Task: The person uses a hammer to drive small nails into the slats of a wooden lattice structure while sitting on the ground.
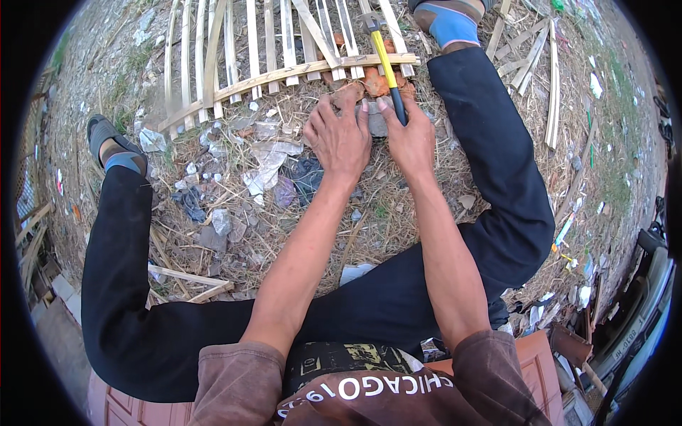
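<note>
Head view: hammer (384, 58) lies near-to-far, butt at nearer right hand (413, 135); left hand (339, 138) beside grey block (377, 125); whether either clamps, unclear.

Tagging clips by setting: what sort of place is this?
Outdoors, likely a rough yard or open work plot: straw-littered ground, a slatted wooden frame, and loose wooden strips at upper right.

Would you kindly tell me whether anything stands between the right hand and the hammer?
Nothing visible does: the black end of the hammer lies at the right hand, between its thumb and fingers.
</note>
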Available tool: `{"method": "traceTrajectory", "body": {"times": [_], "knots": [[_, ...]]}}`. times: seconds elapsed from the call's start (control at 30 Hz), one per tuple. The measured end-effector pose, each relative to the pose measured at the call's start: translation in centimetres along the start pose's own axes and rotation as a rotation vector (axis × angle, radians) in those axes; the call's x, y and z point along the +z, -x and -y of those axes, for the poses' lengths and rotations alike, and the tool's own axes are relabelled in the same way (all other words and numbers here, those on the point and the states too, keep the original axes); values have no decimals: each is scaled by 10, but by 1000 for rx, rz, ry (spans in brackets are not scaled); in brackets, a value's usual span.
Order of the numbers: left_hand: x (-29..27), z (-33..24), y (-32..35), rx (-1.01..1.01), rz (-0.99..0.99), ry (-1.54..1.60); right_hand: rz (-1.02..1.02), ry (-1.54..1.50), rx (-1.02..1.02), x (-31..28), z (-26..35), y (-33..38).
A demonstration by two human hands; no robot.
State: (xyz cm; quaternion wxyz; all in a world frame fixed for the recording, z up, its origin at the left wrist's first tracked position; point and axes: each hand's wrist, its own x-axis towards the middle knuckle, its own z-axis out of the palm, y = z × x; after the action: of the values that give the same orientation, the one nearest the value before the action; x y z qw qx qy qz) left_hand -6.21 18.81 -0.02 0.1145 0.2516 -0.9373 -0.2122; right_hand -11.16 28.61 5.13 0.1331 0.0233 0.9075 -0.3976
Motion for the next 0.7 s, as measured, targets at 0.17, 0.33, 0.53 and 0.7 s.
{"method": "traceTrajectory", "body": {"times": [0.17, 0.33, 0.53, 0.7], "knots": [[2, 3, 1, -3, 14, -22, 38, -130, 72, -21, 7, 56], [0, 4, 3, 17, -1, -28, 67, -35, 169, -32, -2, 137], [1, 5, 4, 18, 15, -19, 114, 75, 125, -30, -6, 147], [1, 5, 4, 15, 13, -20, 112, 62, 104, -26, -10, 150]]}}
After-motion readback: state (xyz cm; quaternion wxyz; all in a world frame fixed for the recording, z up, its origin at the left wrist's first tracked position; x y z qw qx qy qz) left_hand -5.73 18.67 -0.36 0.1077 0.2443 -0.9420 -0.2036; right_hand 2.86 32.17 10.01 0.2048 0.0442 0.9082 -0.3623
